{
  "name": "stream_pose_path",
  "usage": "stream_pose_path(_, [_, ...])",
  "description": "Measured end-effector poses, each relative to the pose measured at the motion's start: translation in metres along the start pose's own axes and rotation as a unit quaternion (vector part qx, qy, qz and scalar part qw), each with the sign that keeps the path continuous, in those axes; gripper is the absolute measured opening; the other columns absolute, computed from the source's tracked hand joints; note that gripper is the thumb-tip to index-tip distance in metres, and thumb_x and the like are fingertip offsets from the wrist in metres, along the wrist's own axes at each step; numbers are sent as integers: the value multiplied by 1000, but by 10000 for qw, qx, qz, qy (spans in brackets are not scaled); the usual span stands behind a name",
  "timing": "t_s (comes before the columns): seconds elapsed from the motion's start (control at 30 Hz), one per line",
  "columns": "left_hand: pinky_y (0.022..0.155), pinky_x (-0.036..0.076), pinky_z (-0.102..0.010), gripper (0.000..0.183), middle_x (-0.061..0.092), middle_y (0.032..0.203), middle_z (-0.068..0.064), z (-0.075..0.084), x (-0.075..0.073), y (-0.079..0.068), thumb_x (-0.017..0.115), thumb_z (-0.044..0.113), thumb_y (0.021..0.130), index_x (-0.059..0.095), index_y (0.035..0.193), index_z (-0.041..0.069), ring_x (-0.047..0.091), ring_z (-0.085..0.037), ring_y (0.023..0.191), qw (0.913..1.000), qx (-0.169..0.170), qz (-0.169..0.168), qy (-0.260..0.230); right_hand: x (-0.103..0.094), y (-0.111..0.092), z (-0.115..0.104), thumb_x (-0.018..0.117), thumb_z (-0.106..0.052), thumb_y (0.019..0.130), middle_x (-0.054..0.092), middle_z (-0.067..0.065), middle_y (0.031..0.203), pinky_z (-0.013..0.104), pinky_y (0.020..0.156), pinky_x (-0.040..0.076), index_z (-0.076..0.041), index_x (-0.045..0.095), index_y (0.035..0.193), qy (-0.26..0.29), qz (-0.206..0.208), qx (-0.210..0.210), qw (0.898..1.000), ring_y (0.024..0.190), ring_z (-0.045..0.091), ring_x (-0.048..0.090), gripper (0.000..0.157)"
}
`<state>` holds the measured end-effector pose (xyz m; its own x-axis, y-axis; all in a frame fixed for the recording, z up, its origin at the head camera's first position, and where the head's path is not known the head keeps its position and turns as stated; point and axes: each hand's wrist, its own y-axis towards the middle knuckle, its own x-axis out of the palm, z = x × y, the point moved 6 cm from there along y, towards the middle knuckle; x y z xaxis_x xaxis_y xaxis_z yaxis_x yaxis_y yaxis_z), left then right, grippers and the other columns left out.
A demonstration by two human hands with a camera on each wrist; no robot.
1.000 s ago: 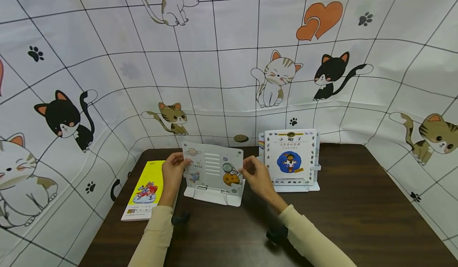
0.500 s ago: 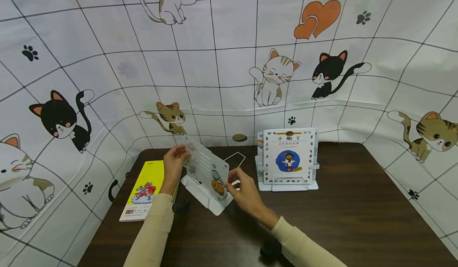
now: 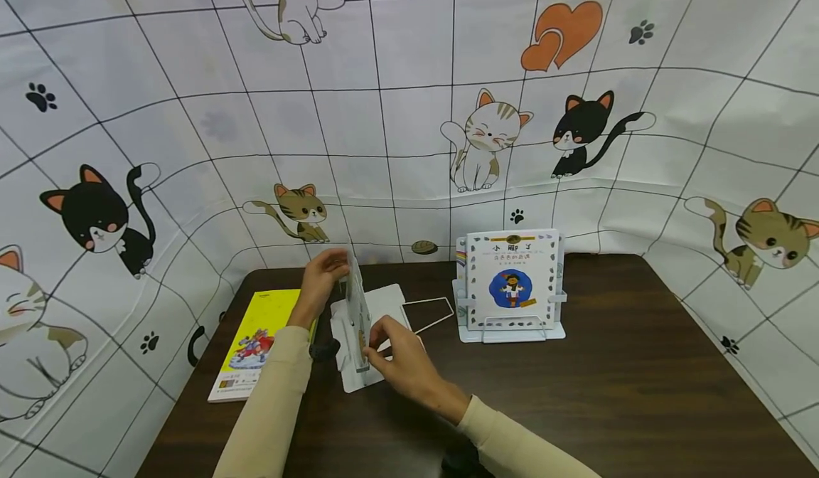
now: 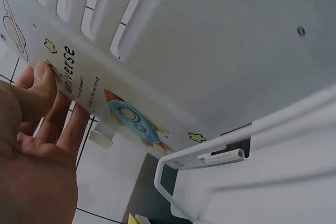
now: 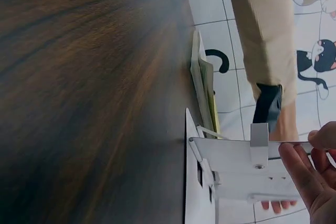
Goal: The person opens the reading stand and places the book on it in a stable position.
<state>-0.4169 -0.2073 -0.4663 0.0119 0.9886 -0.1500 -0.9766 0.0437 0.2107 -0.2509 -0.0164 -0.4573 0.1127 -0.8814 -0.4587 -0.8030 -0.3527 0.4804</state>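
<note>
A white metal book stand stands in front of me, its slotted back panel (image 3: 355, 307) printed with planets and a rocket. From the head view the panel shows nearly edge-on, upright over its white base plate (image 3: 384, 300). My left hand (image 3: 320, 282) pinches the panel's far edge; in the left wrist view the thumb lies on the printed face with fingers behind. On the near edge, my right hand (image 3: 406, 364) pinches between thumb and fingers, also visible in the right wrist view (image 5: 315, 169). A wire loop (image 3: 441, 314) sticks out to the right of the base.
A yellow-covered book (image 3: 256, 336) lies at the left of the dark wooden table (image 3: 608, 392). To the right, a second white stand (image 3: 512, 336) holds a picture book (image 3: 483, 264) upright. A cat-printed curtain (image 3: 409, 129) hangs behind the table.
The stand has been turned from facing me to nearly edge-on, its near edge swinging left. My right hand has moved left and nearer with it; my left hand keeps its hold.
</note>
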Motion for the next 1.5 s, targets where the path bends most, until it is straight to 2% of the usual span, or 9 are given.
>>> stream_pose_path(0.33, [100,55,-28,35,64,135,-34,8,10,8,56,-4,107,57,142,-5,69,-4,109,9973,308,-665,38,11,11,-13,76,-2,97,66,6,99,32,77,65,-8,57,104,-395,-159,-400,9983,94,18,74,21])
stream_pose_path(0.43, [100,54,-25,35,63,138,-34,7,9,8,56,-3,108,57,143,-6,67,-2,111,9976,313,-612,30,12,12,-15,76,-2,96,66,6,98,31,77,65,-8,57,104,-438,-141,-425,9980,94,18,73,22])
stream_pose_path(0.6, [100,54,-18,37,62,143,-31,9,2,0,62,1,106,60,142,-7,67,-15,122,9993,334,-135,-45,11,13,-15,76,-3,97,66,6,98,30,77,65,-7,57,103,-347,-146,-358,9987,94,18,73,20])
stream_pose_path(0.77, [100,53,-15,35,65,139,-27,18,-5,-25,63,10,108,63,139,-5,67,-25,123,9996,235,120,64,10,16,-13,78,-3,96,66,6,98,24,77,63,-7,58,101,-225,-93,-260,9994,94,19,73,21])
stream_pose_path(0.9, [101,52,-14,33,69,134,-23,30,-5,-55,63,19,109,66,136,0,69,-24,120,9987,164,-191,432,10,17,-9,78,-3,96,67,7,98,23,78,63,-7,58,101,-160,-93,-165,9997,95,20,73,21])
stream_pose_path(1.03, [103,51,-17,30,72,132,-16,47,-1,-86,63,24,109,68,134,8,69,-27,122,9942,360,-624,801,11,18,-5,77,-3,97,66,7,99,21,79,62,-7,58,102,-138,-134,-145,9997,97,20,72,20])
stream_pose_path(1.23, [108,55,-36,46,59,149,-15,64,12,-120,71,12,102,58,146,11,57,-44,138,9849,817,-1147,1006,13,19,-4,75,-4,99,67,8,102,27,82,64,-7,58,106,-181,-201,-206,9994,98,19,73,19])
stream_pose_path(1.37, [102,60,-46,59,52,152,-18,65,20,-129,80,12,96,54,149,9,54,-48,141,9856,801,-1033,1069,13,19,-6,73,-4,100,69,10,107,32,83,65,-6,61,112,-194,-204,-252,9993,98,21,73,17])
stream_pose_path(1.5, [98,61,-47,52,59,143,-16,64,21,-131,82,10,94,61,142,7,61,-43,134,9863,935,-610,1217,9,21,-7,72,-6,101,72,9,107,33,83,65,-7,65,114,-209,-233,-274,9991,98,21,74,15])
